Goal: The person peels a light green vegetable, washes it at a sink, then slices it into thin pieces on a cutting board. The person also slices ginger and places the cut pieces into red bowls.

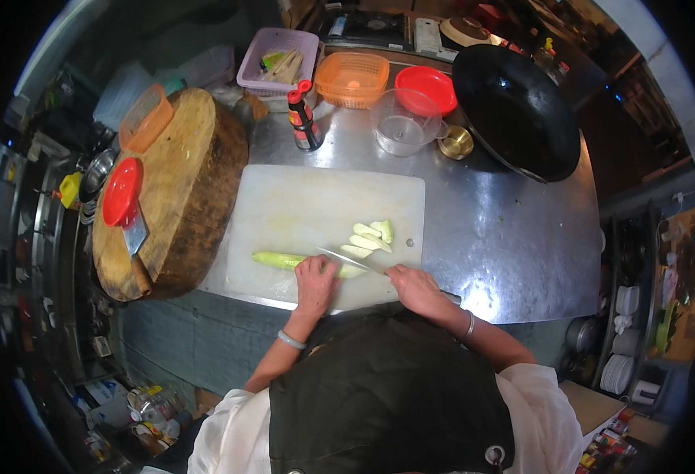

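A long pale green vegetable (277,259), perhaps a peeled cucumber or gourd, lies across the lower part of a white plastic cutting board (324,201). My left hand (315,281) presses on it, fingers bent over its right part. In my right hand (417,289) is the handle of a kitchen knife (353,260). Its blade points left and slants over the vegetable, close to my left fingertips. Several cut slices (371,237) lie just beyond the blade, some overlapping. The blade and my left hand hide part of the vegetable's cut end.
A thick round wooden chopping block (187,160) stands at left, bearing a cleaver (136,237) and a red bowl (122,191). Behind the board are a sauce bottle (305,127), a clear plastic container (404,127) and a brass-coloured bowl (456,143). A large black wok (516,112) leans at back right.
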A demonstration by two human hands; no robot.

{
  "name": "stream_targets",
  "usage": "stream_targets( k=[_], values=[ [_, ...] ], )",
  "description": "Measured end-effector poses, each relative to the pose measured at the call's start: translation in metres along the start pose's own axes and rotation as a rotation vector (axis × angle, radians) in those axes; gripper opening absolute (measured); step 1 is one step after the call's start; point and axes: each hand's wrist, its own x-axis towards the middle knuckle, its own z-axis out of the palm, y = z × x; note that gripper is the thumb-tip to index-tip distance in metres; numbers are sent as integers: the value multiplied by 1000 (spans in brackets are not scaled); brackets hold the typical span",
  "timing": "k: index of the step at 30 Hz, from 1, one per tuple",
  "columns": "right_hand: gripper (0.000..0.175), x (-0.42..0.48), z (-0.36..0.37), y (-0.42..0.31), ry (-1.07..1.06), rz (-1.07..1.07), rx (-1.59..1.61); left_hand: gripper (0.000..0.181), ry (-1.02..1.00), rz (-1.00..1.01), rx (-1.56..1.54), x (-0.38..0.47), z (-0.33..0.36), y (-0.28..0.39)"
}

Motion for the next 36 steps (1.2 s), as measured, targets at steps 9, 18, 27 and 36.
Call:
stream_targets(
  k=[9,18,27,36],
  values=[
    [14,-3,-37,14,90,100,106,34,-103,234,-19,17,-18,-19],
    [18,-25,-61,-14,24,37,-13,29,-15,223,-37,30,-8,-18],
    [28,-29,-63,-18,-54,-6,-149,26,117,134,-25,20,1,-7],
    [22,13,-15,-4,-39,12,-122,30,133,107,-5,15,9,-5]
  ],
)
